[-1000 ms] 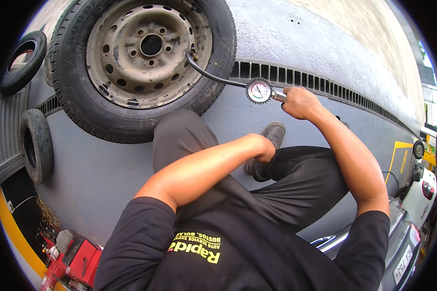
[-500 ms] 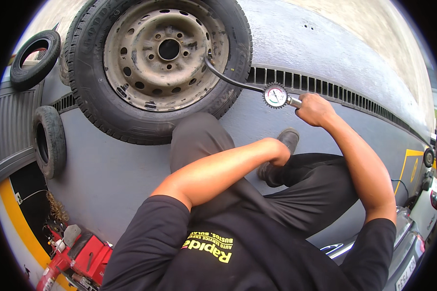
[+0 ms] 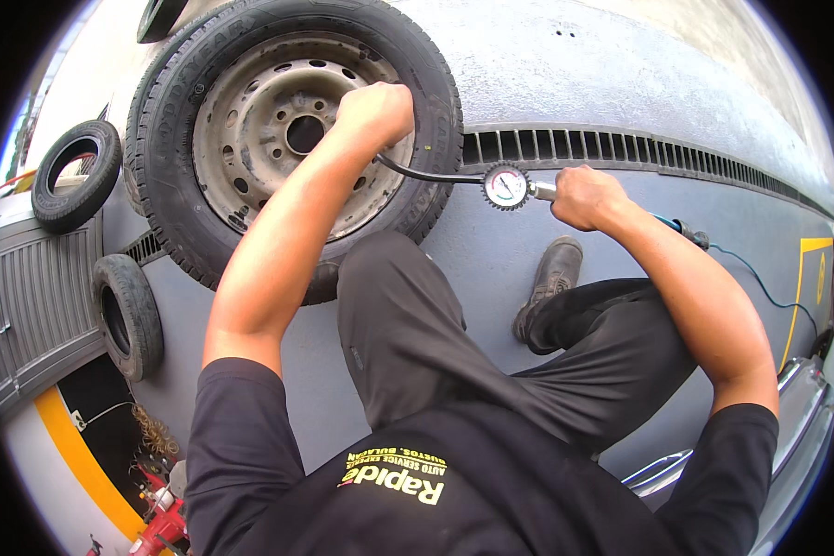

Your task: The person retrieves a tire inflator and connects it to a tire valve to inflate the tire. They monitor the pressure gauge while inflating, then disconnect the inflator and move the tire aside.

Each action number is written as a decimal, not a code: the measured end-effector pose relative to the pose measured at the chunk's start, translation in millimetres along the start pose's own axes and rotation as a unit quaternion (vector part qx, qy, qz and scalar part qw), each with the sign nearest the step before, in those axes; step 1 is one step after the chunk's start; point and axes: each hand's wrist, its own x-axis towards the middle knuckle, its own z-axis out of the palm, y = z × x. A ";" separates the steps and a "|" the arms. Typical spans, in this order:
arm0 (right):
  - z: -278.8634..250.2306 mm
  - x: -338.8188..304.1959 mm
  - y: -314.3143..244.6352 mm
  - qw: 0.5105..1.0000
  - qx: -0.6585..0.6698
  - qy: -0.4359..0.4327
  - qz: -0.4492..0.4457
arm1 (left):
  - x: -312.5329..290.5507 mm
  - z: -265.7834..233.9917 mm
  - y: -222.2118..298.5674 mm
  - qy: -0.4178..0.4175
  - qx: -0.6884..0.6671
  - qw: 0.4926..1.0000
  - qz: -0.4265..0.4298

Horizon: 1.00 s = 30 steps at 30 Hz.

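Crouching worker: a person in dark clothes kneels on the grey floor (image 3: 547,83) in front of a wheel, both bare arms stretched forward.
Left hand: the left hand (image 3: 375,113) rests as a closed fist on the steel rim (image 3: 269,139) of the mounted tyre (image 3: 181,199), at the spot where the black hose (image 3: 422,173) ends; what the fingers pinch there cannot be made out.
Right hand: the right hand (image 3: 586,196) is wrapped shut around the handle of the tyre inflator, its fingers curled under and hidden from view.
Gauge: the round pressure gauge (image 3: 505,186) sits just left of the right knuckles, touching the grip, its dial facing up.
Hose: it runs from the gauge leftward, under the left fist.
Air line: a thin blue line (image 3: 760,278) trails away behind the right wrist.
Surroundings: two loose tyres (image 3: 130,315) lie at left; a drain grate (image 3: 621,153) crosses the floor beyond the gauge.
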 end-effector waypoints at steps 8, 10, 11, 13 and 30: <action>-2.8 -7.3 1.3 1.000 0.025 0.009 -0.006 | 45.7 57.1 -13.5 -0.063 0.176 0.982 0.016; 0.2 -8.2 4.6 0.999 0.030 0.032 -0.027 | 49.5 62.9 -17.5 -0.070 0.184 0.980 0.023; 1.4 -8.5 5.8 0.999 0.033 0.028 -0.019 | 49.8 65.0 -19.4 -0.065 0.176 0.982 0.036; 0.9 -7.7 5.8 0.998 0.043 0.034 -0.015 | 49.2 68.1 -21.3 -0.045 0.166 0.984 0.047; -5.8 -9.0 -0.6 1.000 0.019 -0.009 0.003 | 48.2 72.4 -24.9 -0.011 0.178 0.982 0.069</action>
